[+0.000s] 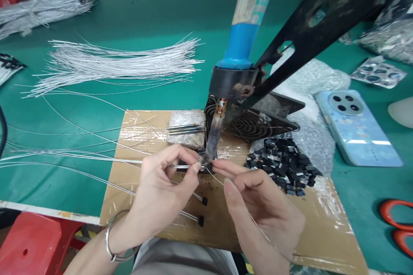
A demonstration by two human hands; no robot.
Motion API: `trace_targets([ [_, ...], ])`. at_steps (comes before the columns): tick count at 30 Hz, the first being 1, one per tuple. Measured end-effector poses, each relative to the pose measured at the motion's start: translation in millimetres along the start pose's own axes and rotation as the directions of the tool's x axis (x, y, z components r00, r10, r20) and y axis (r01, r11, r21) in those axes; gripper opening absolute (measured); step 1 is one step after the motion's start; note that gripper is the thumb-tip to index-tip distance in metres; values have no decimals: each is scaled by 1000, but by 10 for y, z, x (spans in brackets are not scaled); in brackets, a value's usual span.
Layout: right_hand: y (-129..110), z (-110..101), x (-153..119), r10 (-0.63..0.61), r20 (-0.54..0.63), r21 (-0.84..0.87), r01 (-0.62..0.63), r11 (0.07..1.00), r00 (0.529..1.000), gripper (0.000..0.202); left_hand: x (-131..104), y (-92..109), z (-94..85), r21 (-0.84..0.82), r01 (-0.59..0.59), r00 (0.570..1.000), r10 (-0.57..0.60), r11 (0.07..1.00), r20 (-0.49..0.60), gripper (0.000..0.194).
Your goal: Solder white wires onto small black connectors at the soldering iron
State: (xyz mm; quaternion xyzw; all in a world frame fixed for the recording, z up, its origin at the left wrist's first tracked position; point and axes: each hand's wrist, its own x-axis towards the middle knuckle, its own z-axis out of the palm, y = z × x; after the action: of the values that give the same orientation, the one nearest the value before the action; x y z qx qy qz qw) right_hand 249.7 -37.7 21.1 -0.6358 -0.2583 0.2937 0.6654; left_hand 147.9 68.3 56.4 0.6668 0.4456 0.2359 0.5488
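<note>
A blue-handled soldering iron point(243, 30) hangs tip down in a black metal holder point(230, 81). Beside its tip, my left hand point(166, 187) is closed in a pinch on thin grey-white wires point(129, 161) that trail off to the left. The small end at its fingertips is partly hidden. My right hand point(263, 208) is closed around a thin strand of solder wire point(258, 226), which runs from the tip down across the palm. Below my left hand, wires ending in black connectors point(200, 221) lie on the cardboard point(322, 232).
Loose black connectors point(284, 165) are heaped right of the iron. Behind stand a black fan point(264, 126) and a grey pad point(186, 139) with metal rods. A wire bundle point(125, 62) lies at the back left. A phone point(358, 126) and red-handled scissors point(395, 215) lie right.
</note>
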Motion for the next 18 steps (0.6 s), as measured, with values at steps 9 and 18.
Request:
trace_targets([
  [9, 8, -13, 2, -10, 13, -13, 11, 1000, 1000, 17, -38, -28, -5, 20, -9, 1000, 9, 1000, 6, 10],
  [18, 5, 7, -6, 38, -7, -4, -38, 999, 999, 18, -11, -13, 8, 4, 3, 1000, -3, 1000, 3, 11],
])
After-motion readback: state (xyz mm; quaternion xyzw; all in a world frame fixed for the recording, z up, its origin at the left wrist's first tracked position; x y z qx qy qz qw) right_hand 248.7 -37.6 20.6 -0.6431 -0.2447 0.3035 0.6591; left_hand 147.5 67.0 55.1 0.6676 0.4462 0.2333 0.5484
